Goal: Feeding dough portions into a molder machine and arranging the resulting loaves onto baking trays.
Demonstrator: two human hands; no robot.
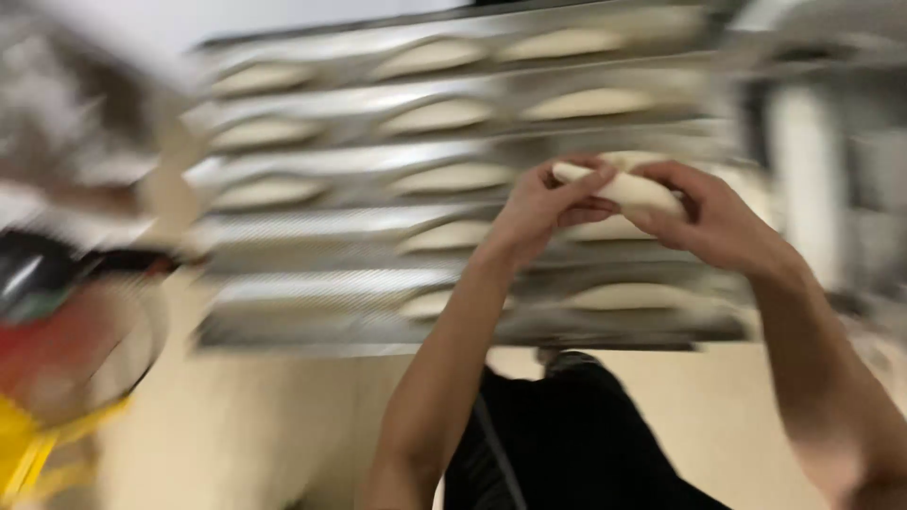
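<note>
While your left hand (540, 203) and right hand (710, 219) are raised over the metal baking tray (312, 326), they share one pale, elongated piece of dough (625, 189) between them; your left fingers are curled closed round its left end, thumb on top, and your right fingers are wrapped round its right end, so both hands have a closed hold on it; the dough hangs just above the tray's right side, clear of the channels as far as the blur lets you tell; the tray's grooved rows carry other shaped dough pieces (444, 117), lying lengthwise and apart from one another; at the left edge sits a blurred round object (80, 345) above something yellow (28, 453); your dark apron (567, 434) shows below the tray.
</note>
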